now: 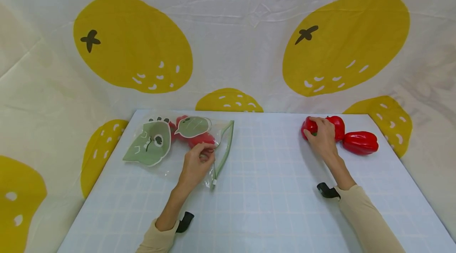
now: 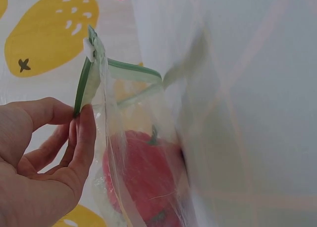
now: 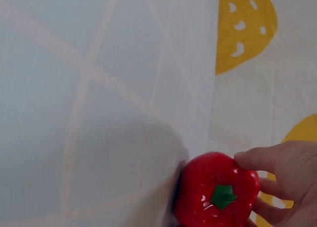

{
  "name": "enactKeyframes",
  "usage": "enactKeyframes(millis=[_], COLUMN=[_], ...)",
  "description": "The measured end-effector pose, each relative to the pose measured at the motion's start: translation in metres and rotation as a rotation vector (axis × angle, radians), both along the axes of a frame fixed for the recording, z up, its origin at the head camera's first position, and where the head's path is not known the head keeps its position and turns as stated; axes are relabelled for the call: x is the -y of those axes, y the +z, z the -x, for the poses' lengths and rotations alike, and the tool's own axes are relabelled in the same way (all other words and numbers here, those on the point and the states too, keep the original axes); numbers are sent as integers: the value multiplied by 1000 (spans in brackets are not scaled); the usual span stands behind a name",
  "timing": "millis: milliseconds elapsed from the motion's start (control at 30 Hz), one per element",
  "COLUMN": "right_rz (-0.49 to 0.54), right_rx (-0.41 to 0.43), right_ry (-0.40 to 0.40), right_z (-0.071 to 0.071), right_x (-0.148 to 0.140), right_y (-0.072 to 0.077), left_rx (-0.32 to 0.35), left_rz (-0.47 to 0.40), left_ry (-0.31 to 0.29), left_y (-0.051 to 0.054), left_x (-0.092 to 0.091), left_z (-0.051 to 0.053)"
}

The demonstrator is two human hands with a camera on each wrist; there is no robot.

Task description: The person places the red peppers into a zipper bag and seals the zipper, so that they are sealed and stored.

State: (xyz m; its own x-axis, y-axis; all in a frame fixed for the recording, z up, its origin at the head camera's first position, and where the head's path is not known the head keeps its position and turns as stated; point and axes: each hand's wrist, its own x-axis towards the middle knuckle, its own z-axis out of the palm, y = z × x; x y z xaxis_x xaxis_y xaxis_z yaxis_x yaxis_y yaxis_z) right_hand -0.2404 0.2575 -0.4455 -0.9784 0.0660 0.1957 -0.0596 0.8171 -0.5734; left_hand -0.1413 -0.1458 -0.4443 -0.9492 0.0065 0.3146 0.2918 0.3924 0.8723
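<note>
Firstly, head view, left: the left hand (image 1: pixel 197 166) pinched the rim of a clear slider bag (image 1: pixel 179 150) lying on the left of the desk (image 1: pixel 263 189).
Bagged peppers: red bell peppers (image 1: pixel 202 139) lay inside, partly covered by green printed shapes.
Head view, right: the right hand (image 1: pixel 324 136) had its fingers curled round a red pepper (image 1: pixel 309 125) near the far edge.
Other peppers: an upright pepper (image 1: pixel 338 126) stood just beside that hand, and a lying pepper (image 1: pixel 360 143) was farther right.
Left wrist view, rim: thumb and fingertips gripped one green strip near the white slider (image 2: pixel 89 50); the mouth gaped.
Right wrist view, held pepper: its green stem (image 3: pixel 223 196) faced the camera, thumb and fingers gripping one side; whether it was lifted, I could not tell.
</note>
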Motion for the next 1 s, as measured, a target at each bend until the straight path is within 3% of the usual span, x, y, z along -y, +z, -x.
enactKeyframes(millis=[500,1000], right_rz=[-6,23], right_rx=[-26,43], right_ry=[-61,-87], right_z=[1,-7], right_x=[1,0], right_y=[2,9], left_rx=[3,-2], left_rz=[2,14], left_ry=[7,9], left_y=[2,2], left_x=[1,0], left_z=[0,-1])
